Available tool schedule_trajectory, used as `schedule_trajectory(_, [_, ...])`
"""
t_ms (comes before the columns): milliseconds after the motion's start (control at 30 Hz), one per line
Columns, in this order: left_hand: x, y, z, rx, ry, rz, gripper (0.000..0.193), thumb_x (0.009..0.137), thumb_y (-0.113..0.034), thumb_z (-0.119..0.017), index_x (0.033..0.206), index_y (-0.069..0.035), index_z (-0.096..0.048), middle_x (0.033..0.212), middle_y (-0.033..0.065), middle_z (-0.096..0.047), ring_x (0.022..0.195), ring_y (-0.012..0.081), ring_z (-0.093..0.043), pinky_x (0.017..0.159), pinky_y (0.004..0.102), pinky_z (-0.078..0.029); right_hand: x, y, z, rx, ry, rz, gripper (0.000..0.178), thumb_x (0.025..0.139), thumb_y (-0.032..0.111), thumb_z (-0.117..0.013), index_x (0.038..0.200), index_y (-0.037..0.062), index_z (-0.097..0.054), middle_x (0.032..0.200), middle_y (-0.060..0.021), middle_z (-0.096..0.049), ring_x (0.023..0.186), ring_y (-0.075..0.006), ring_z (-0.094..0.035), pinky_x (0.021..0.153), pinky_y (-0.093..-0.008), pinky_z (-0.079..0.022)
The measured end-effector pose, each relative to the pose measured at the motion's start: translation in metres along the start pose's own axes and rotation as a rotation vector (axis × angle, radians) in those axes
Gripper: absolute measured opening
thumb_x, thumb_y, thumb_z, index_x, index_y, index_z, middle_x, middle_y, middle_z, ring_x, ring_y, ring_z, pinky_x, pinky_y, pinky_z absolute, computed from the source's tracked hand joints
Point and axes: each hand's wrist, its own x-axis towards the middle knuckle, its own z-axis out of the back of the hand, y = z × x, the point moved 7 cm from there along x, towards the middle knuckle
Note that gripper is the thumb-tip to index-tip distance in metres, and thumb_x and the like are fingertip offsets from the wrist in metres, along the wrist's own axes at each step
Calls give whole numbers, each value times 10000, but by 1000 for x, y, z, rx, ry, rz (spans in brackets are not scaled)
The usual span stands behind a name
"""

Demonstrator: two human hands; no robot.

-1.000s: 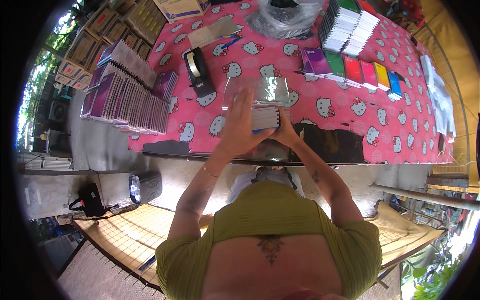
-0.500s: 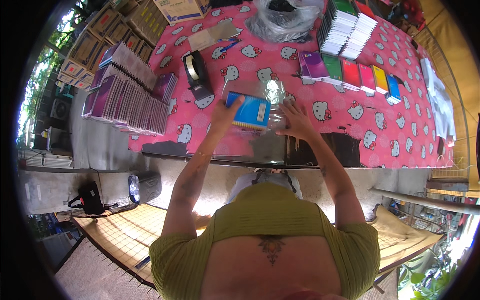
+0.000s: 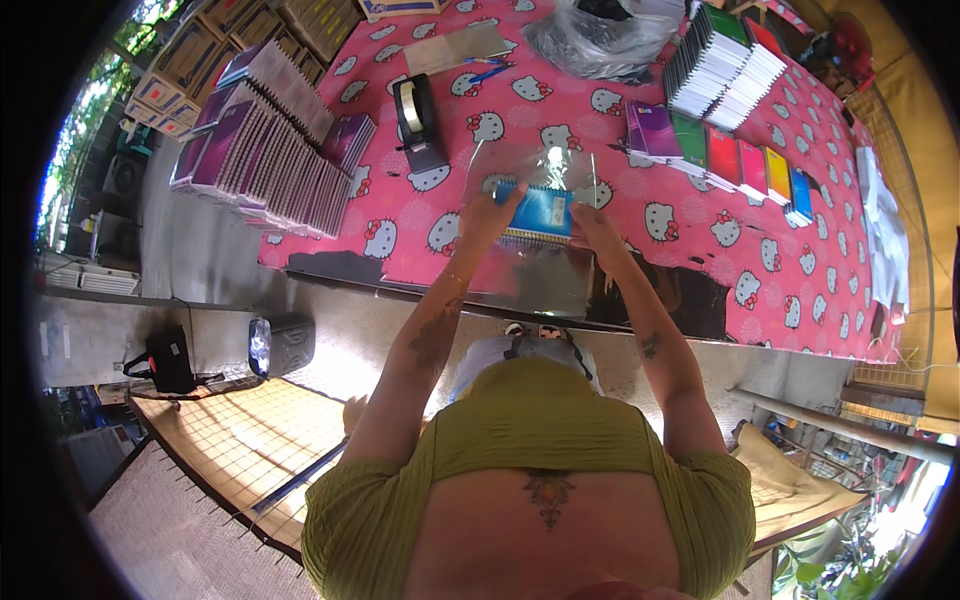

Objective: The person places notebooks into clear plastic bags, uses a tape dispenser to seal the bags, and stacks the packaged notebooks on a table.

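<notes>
A small stack of blue spiral notebooks (image 3: 545,211) lies on a sheet of clear plastic film (image 3: 535,160) near the front of the table. My left hand (image 3: 487,217) grips its left end, thumb on top of the cover. At the right end, my right hand (image 3: 597,232) closes its fingers on the notebooks' edge; its fingertips are partly hidden. The film spreads beyond the notebooks on the far side and toward the table's front edge. Just beyond my left hand stands a black tape dispenser (image 3: 420,130) with a roll of tape.
Piled purple spiral notebooks (image 3: 260,165) fill the table's left side. Rows of coloured notebooks (image 3: 722,158) lie at the right, before a tall stack (image 3: 715,70). Farther back are a crumpled plastic bag (image 3: 600,42), pens (image 3: 488,72) and a flat card (image 3: 455,48). Cardboard boxes (image 3: 200,70) stand left.
My right hand has gone from lying spread on the film to the notebooks' right end. The notebooks now sit squarer on the film, still in my left hand. The view has shifted slightly.
</notes>
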Motion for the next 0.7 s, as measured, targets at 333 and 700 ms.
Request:
schedule_trajectory(333, [-3,40,19,-320,-88,-96,672,811,-690,-621,882,-24,-664,763,86,-623,754,205,-644,652,341,-493,-12,-3,6,133,-9,101,501,907,334,-690,1293,40,-566,1068,-39,-637,958,-148,-615,792,-314,-505])
schedule_trajectory(700, [-82,57,24,-92,210,-809,129,910,-122,-680,1024,-69,-652,885,33,-700,725,142,-649,634,312,-505,-84,2,-24,-780,158,661,174,869,40,-637,1035,76,-678,914,-98,-702,800,-269,-663,707,-380,-530])
